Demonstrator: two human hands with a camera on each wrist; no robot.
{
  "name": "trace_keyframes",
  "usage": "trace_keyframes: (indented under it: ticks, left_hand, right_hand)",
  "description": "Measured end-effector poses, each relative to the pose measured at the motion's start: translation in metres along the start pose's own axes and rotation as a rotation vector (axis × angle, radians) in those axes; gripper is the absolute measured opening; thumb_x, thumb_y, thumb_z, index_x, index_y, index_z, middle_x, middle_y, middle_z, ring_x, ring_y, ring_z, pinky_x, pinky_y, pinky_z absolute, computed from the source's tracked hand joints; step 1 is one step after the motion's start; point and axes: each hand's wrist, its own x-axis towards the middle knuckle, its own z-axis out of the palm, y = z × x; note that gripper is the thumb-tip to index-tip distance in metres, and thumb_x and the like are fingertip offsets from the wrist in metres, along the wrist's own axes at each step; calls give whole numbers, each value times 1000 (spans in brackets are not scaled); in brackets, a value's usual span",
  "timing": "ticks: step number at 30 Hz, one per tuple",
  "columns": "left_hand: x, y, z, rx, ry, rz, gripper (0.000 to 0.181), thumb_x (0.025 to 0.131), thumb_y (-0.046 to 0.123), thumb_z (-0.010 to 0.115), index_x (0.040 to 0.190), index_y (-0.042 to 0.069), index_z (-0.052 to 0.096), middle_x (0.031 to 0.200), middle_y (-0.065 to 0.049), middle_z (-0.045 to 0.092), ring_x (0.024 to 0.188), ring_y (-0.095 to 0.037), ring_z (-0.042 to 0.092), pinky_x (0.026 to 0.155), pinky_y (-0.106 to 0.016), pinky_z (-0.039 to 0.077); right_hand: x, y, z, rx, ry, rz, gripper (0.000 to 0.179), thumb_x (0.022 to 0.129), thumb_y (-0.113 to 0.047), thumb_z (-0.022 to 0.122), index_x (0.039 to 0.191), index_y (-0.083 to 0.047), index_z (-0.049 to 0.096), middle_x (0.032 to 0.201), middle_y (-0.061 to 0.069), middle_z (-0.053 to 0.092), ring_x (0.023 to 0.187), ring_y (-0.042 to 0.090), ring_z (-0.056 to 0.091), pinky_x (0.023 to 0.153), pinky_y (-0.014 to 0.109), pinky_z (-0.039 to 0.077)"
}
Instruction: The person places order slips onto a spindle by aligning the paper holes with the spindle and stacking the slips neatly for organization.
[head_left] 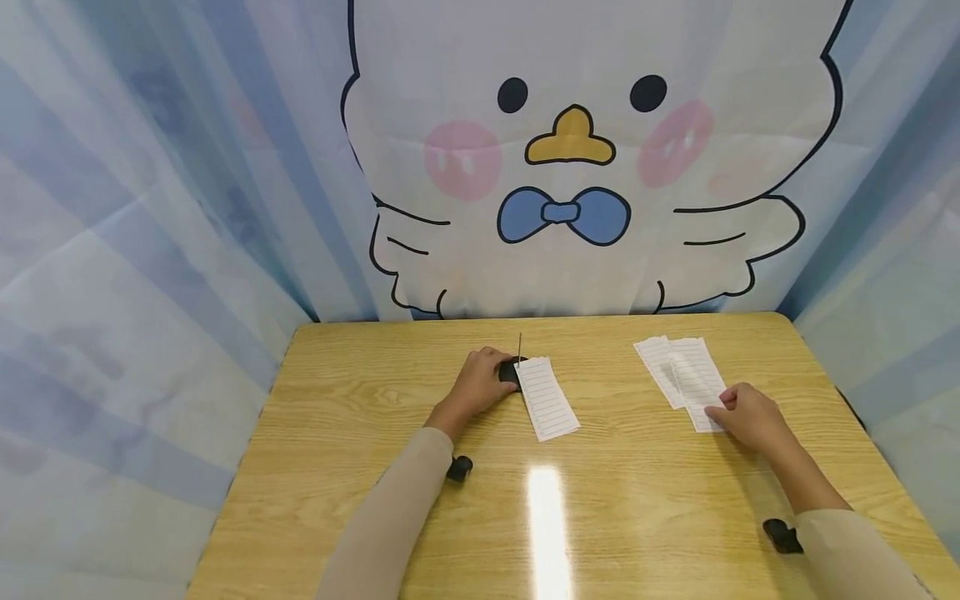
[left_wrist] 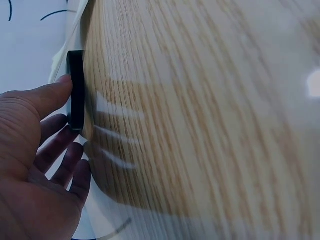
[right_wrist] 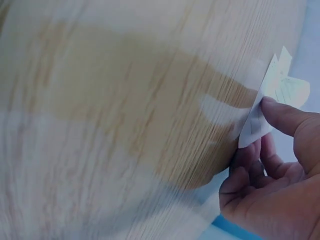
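Note:
Toward the back of the table, left of its middle, stands a receipt spike (head_left: 507, 374) with a black base and a thin upright pin. My left hand (head_left: 477, 381) grips the base; in the left wrist view the thumb lies on the dark disc (left_wrist: 76, 92) with fingers below it. White lined paper slips (head_left: 549, 402) lie at the pin, slanting toward me. On the right, my right hand (head_left: 752, 419) pinches the near corner of a lined paper slip (head_left: 693, 371) between thumb and fingers. Another slip (head_left: 654, 360) lies partly under it, to the left.
The wood-grain table (head_left: 360, 467) ends at a patterned curtain (head_left: 465, 267) behind and at the sides. A black wrist camera (head_left: 460, 468) sits under the left sleeve, another black camera (head_left: 782, 536) by the right sleeve. Light glares on the tabletop between the arms.

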Motion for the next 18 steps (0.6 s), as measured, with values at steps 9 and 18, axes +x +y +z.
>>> trace_keyframes:
  ticks: [9,18]
  left_hand:
    - [0,0,0,-4,-6,3,53,94,27,78,142,11,62,147,-13,56,135,-34,50,112,-46,46]
    - [0,1,0,10,-3,3,54,94,28,79,142,10,63,146,-14,57,135,-35,50,112,-46,46]
  right_hand:
    - [0,4,0,40,39,-9,53,95,-20,73,124,15,45,106,29,55,93,38,54,77,43,47]
    - [-1,10,0,82,40,-18,53,105,-23,59,134,18,42,120,40,54,105,48,57,83,52,52]
